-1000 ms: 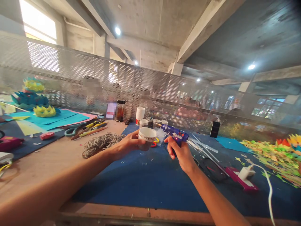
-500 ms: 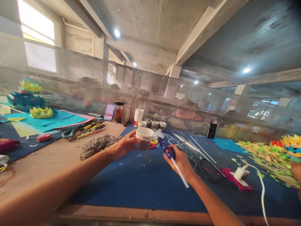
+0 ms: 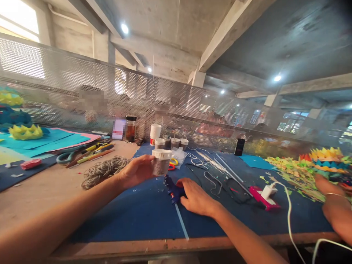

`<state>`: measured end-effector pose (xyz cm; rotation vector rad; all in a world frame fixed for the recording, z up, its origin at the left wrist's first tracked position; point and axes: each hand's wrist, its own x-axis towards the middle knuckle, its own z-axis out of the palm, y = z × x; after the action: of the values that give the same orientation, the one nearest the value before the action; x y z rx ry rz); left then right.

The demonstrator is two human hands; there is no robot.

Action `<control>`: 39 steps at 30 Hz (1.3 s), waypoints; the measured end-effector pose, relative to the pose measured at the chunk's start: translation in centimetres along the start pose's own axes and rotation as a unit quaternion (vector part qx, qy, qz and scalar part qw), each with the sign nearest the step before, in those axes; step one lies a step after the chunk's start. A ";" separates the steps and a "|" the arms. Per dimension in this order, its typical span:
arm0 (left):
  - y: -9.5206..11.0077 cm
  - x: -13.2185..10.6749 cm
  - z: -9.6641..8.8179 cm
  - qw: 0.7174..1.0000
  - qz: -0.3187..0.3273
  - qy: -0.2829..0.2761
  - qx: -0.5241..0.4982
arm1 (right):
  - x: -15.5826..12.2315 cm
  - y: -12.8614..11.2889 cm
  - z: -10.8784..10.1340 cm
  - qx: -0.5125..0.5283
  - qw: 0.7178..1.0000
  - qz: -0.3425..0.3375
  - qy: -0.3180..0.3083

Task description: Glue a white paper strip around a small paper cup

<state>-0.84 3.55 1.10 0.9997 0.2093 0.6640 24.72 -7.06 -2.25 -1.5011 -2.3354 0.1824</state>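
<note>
My left hand (image 3: pixel 137 169) is closed round the side of a small cup (image 3: pixel 161 167). The cup's pale rim carries printed letters, and its lower part is grey-brown and rough. Just below and to the right of it, my right hand (image 3: pixel 194 196) is wrapped round the grip of a dark blue glue gun (image 3: pixel 172 190). Its nozzle points up toward the cup's base. A translucent glue stick (image 3: pixel 181 222) sticks out of the gun's rear toward the table edge.
A heap of grey cord (image 3: pixel 106 170) lies left, near pliers (image 3: pixel 66 157). Behind are several cups (image 3: pixel 175 142), scissors (image 3: pixel 173 164) and a jar (image 3: pixel 131 129). A pink power strip (image 3: pixel 265 198) with a white plug is right. Another person's hand (image 3: pixel 327 190) is beside paper scraps (image 3: pixel 294 176).
My right hand has lowered the glue gun and brought it left, beneath the cup. The cup has tilted, so its inside shows less. The view has turned right, and another person's hand shows more.
</note>
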 end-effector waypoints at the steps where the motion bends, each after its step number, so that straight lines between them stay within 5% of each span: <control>1: -0.1 0.1 -0.1 1.000 0.006 -0.008 0.011 | 0.0 0.0 0.1 -0.009 1.000 -0.003 0.001; 9: -0.3 0.3 -0.2 0.991 0.032 0.001 0.129 | 0.3 1.3 -2.0 0.008 0.999 -0.034 0.041; 12: -0.2 0.3 -0.2 0.989 0.030 0.008 0.147 | 2.7 4.3 -4.7 -0.040 0.991 0.059 0.117; 16: 0.0 0.2 -0.1 0.984 0.031 0.019 0.176 | 6.9 9.4 -6.6 -0.126 0.970 0.177 0.112; 25: -0.1 0.3 -0.5 0.976 0.044 0.025 0.214 | 10.4 14.3 -2.7 -0.163 0.953 0.255 0.018; 39: -0.4 0.3 0.0 0.978 0.028 0.039 0.203 | 10.3 15.9 -2.2 -0.185 0.944 0.269 0.033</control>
<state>-0.44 3.58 0.85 1.3759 0.3989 0.7287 35.26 8.82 -2.54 -2.2703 -1.9230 -0.1834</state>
